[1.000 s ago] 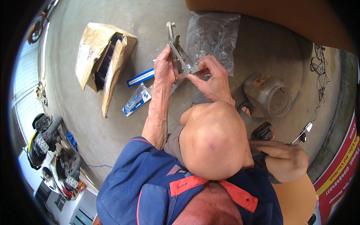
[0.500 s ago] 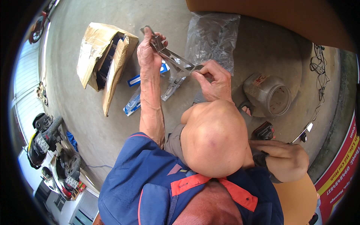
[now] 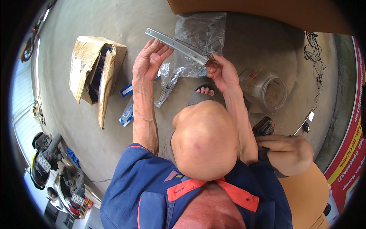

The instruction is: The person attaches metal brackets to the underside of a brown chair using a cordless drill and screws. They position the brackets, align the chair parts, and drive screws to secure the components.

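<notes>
Both hands hold a silvery metal drawer slide (image 3: 178,46) above the floor, its length running from upper left to lower right. My left hand (image 3: 149,59) grips it near the upper-left end, thumb against the rail. At the other end, the fingers of my right hand (image 3: 223,71) are closed around the slide's tip. Below the slide, on the floor, lies another metal slide piece (image 3: 166,94), partly in clear plastic. Blue-and-white packages (image 3: 127,113) lie near my left forearm.
A torn cardboard box (image 3: 87,57) stands open at left. A clear plastic bag (image 3: 200,28) is spread beyond my hands. To the right are a transparent jar (image 3: 263,89) on its side, a black-and-red tool part (image 3: 264,126) and tangled cables (image 3: 315,57). A large brown panel (image 3: 251,13) borders the top.
The slide's two spread rails now lie together along one line. My right hand has moved from its middle part to its end. The view has shifted slightly.
</notes>
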The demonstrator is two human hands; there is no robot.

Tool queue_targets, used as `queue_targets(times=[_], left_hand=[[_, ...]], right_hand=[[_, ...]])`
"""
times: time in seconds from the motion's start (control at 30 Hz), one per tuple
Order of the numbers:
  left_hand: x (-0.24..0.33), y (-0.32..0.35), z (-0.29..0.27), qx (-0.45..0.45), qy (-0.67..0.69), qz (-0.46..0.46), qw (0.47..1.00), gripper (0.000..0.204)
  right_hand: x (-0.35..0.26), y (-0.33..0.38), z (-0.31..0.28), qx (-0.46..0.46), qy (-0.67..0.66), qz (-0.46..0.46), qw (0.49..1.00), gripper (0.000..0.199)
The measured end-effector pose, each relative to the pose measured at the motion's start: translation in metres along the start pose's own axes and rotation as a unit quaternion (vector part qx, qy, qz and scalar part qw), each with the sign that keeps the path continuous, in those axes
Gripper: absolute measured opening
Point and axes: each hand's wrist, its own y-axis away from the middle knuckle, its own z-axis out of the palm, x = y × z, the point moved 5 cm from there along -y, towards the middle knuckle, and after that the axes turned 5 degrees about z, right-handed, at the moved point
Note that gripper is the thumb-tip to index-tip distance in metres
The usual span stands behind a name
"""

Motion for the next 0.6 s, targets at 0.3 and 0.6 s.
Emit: queue_targets(times=[0.3, 0.6], left_hand=[[0.003, -0.005, -0.006, 0.063, -0.030, 0.029, 0.997, 0.028], [0.009, 0.004, -0.008, 0.199, 0.027, 0.094, 0.975, 0.024]], right_hand=[[0.004, -0.001, 0.007, -0.021, 0.013, 0.002, 1.000, 0.028], [-0.026, 0.007, 0.042, -0.034, 0.187, -0.153, 0.970, 0.042]])
